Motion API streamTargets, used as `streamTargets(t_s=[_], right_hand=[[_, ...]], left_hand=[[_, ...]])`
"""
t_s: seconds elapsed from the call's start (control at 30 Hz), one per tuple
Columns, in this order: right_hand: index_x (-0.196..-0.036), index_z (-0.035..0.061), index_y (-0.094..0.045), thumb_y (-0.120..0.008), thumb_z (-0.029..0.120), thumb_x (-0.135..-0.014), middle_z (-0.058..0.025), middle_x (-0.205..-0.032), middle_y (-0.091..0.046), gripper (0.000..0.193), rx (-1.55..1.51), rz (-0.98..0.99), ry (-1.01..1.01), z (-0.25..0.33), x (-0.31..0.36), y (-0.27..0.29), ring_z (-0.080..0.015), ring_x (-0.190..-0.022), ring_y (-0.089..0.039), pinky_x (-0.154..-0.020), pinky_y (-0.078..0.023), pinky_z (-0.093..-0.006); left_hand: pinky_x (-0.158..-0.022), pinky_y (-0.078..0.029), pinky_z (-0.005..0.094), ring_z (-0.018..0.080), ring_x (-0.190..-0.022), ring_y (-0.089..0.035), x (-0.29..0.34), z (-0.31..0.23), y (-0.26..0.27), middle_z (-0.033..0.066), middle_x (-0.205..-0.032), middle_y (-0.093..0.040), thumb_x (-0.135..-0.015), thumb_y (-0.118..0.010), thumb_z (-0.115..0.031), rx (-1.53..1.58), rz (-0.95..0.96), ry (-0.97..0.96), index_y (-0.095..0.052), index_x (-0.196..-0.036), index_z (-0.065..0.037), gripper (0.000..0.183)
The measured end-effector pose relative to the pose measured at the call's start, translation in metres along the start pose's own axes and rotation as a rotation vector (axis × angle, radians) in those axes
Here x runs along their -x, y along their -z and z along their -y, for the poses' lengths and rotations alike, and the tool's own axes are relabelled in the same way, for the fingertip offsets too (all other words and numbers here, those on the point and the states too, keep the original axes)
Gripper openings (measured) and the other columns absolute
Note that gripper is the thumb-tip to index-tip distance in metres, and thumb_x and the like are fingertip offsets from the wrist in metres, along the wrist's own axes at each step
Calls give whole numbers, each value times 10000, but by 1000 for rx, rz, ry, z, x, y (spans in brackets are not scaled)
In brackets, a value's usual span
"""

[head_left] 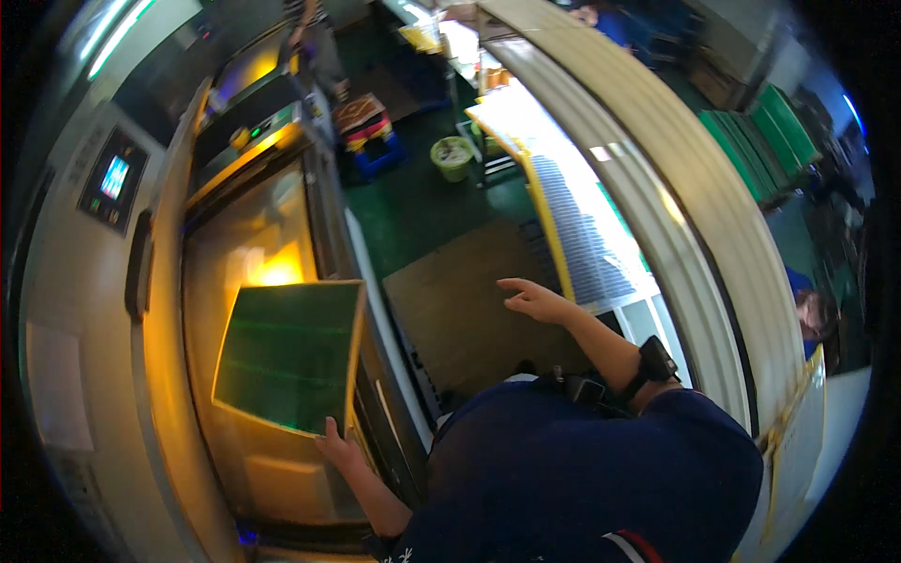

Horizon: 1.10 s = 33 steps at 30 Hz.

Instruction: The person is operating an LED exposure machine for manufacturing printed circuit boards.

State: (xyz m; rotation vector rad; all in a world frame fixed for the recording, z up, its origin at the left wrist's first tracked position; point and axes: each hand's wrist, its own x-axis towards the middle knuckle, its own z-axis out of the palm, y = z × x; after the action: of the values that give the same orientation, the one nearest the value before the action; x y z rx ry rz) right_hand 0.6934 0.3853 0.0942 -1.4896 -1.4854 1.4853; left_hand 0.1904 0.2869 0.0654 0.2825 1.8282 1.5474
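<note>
A flat, dark green rectangular panel [286, 357] with pale edges is tilted above the glossy bed [211, 281] of a machine on my left. My left hand [343, 448] grips the panel near its lower right corner, the thumb showing against the edge. Out over the walkway, my right hand [533, 300] reaches forward with nothing in it, its index finger stretched and the fingers apart. Nearest to it is a lit bench top [587, 225] with a yellow edge and rows of grey stripes.
The machine's pale cabinet carries a small screen [114, 178]. Ahead on the green floor stand a light green bin [452, 155] and a blue-and-red crate [368, 141]. A brown mat [479, 281] lies underfoot. Green boards [751, 150] stand at the right; other people are nearby.
</note>
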Motion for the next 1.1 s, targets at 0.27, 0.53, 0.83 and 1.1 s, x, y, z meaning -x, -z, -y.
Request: streamTargets(t_s=[0.27, 0.53, 0.83, 1.1], right_hand=[[-1204, -6, -540, -576, 323, -926, -83, -1073, -631, 433, -552, -274, -346, -34, 47, 40, -170, -927, -613, -816, -501, -336], [-1096, 4, -576, -641, 345, -892, -34, -789, -598, 403, -1059, -1207, -130, -169, 149, 49, -130, -661, -557, -609, -464, -291], [-984, -25, -524, -587, 375, -919, -156, -799, -635, 410, -1252, -1139, -129, -151, 178, 103, -212, -682, -653, -569, -532, -348], [-1174, 32, -591, -520, 347, -949, -60, -1011, -682, 393, -399, -365, -267, -55, 151, 114, -118, -763, -632, -624, -459, -229]], left_hand=[[-766, -478, 334, 210, -832, -586, 90, -46, -162, 85, -943, -607, -774, -658, -44, -494, 1107, -286, -600, -1064, 24, 304], [-816, -472, 273, 148, -936, -570, 176, 11, -270, 121, -1185, -545, -900, -589, -82, -205, 1256, -191, -334, -1381, 19, 554], [-853, -485, 299, 197, -984, -602, 152, 134, -186, 161, -1198, -578, -900, -599, -141, -825, 1382, 73, -393, -1338, 44, 519], [-860, -477, 319, 228, -1009, -600, 145, 136, -168, 162, -1188, -591, -899, -603, -162, -870, 1239, -2, -428, -1320, 34, 496]])
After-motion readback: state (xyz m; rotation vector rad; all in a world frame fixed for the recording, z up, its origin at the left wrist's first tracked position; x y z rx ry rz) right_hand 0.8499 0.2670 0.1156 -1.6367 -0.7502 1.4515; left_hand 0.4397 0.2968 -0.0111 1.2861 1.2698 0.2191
